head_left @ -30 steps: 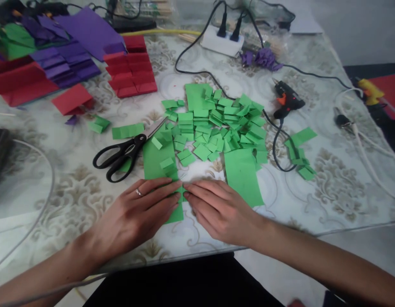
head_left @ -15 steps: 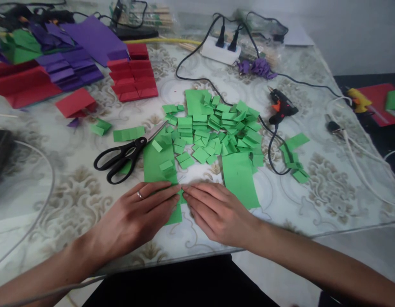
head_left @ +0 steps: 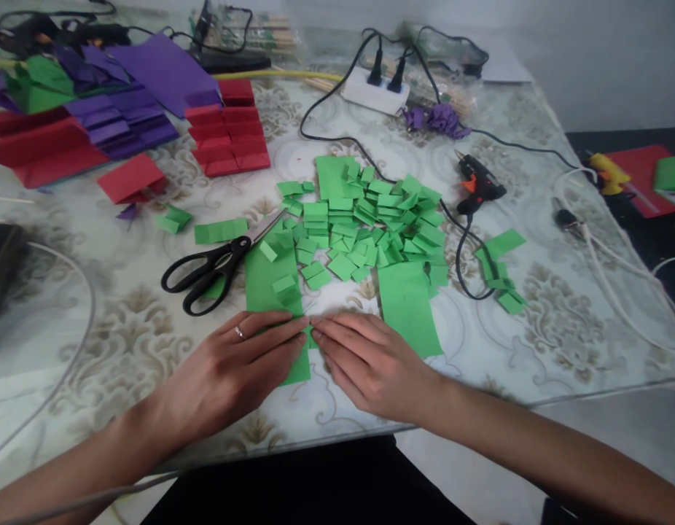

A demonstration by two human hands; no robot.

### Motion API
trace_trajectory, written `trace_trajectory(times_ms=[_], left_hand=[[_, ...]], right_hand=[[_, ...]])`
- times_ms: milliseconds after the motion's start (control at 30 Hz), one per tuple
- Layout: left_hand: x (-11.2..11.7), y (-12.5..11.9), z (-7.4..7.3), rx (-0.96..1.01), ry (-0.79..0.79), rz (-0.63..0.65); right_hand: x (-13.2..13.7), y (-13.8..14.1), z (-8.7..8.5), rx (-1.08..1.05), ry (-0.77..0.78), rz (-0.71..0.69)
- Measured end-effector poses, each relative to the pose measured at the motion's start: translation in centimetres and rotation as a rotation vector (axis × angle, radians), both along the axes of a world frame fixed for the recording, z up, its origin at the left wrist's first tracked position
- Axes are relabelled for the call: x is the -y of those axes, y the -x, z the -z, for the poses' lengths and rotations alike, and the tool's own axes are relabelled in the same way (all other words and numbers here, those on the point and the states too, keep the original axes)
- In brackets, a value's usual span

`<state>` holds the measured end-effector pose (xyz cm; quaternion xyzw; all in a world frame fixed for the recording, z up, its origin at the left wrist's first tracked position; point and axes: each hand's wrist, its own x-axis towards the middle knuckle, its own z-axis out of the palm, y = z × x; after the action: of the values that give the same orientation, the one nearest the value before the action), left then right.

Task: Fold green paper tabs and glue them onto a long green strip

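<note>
Near the table's front edge, both hands meet fingertip to fingertip over a small piece of green paper (head_left: 312,340), mostly hidden by the fingers. My left hand (head_left: 244,361), with a ring on one finger, has its fingers pressed together on the piece and rests over a green paper strip (head_left: 269,288). My right hand (head_left: 373,361) pinches the piece from the other side, fingers also together. To its right lies a green sheet (head_left: 408,310). Beyond the hands is a heap of small folded green papers (head_left: 381,226). Black-handled scissors (head_left: 222,262) lie with their blades toward the heap.
A glue gun (head_left: 480,186) lies right of the heap, its cord curling toward green scraps (head_left: 501,270). A white power strip (head_left: 375,89) sits at the back. Red folded paper (head_left: 228,135) and purple paper (head_left: 157,69) lie at the left. A pale cable (head_left: 89,306) crosses the left side.
The view has shifted very slightly. Both hands keep the same place and hold on the small green paper; nothing else has visibly moved.
</note>
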<state>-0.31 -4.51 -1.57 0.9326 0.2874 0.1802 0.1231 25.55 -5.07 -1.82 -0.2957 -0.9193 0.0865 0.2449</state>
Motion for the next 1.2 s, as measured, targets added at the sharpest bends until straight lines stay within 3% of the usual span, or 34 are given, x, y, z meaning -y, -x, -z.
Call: trace_trajectory(times_ms=[1200], left_hand=[[0.08,-0.27,-0.2,0.01,-0.006,-0.008]], right_hand=[[-0.15,0.01,-0.28,0.034,0.017,-0.001]])
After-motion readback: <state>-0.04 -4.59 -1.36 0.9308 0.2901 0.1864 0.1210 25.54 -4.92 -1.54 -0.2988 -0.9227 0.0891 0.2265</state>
